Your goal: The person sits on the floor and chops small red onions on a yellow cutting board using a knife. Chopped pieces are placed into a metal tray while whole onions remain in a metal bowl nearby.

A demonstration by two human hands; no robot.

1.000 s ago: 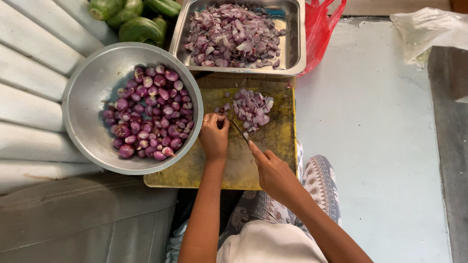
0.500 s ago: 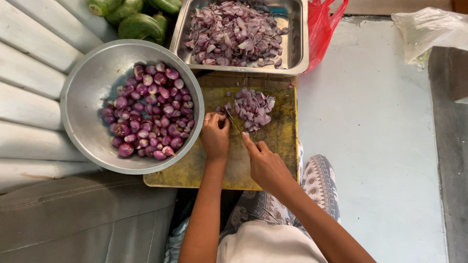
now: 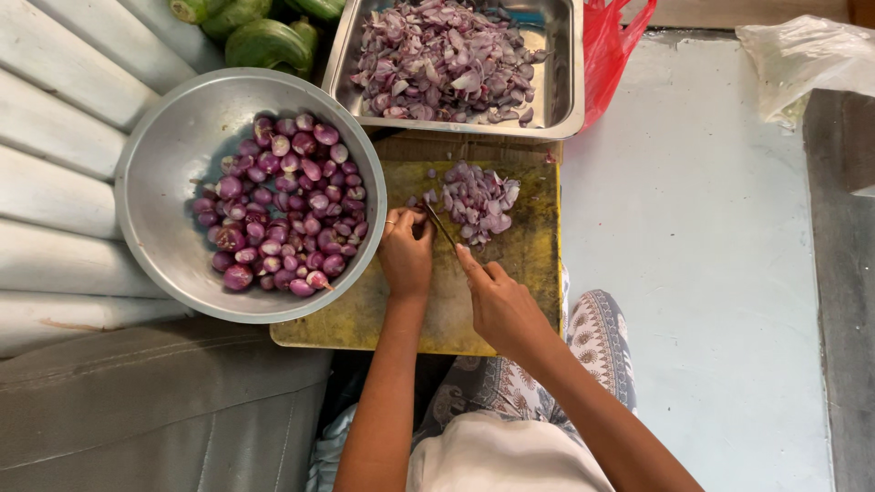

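Two bare hands work on a yellowish cutting board (image 3: 365, 314), seen from above. Nearest the camera: white shirt and patterned cloth (image 3: 597, 342) at 6 o'clock, forearms rising from there. Right hand (image 3: 499, 305) is closed around a knife (image 3: 441, 226), index finger laid along the back of the blade; blade thin and dark, pointing toward 11 o'clock from that hand. Left hand (image 3: 406, 253) sits just at 9 o'clock of the blade, fingers curled together and pressed down on something at the blade tip (too hidden to tell, likely a shallot, mostly covered by the fingers). A ring shows on one left finger.

Just past the knife, at 1 o'clock from the left hand, a small pile of chopped shallots (image 3: 478, 202) lies on the board, near the blade but apart from it.

At 9 o'clock of the hands, a round metal bowl (image 3: 159, 196) overlaps the board's left edge and holds whole peeled shallots (image 3: 283, 214), purple, heaped on its right side.

Farther, at 12 o'clock, a rectangular metal tray (image 3: 565, 82) holds many more sliced shallots (image 3: 437, 59). Green vegetables (image 3: 260, 41) at 11 o'clock, red plastic bag (image 3: 611, 50) at 1 o'clock, touching the tray's right side. Clear plastic bag (image 3: 802, 55) far at 2 o'clock.
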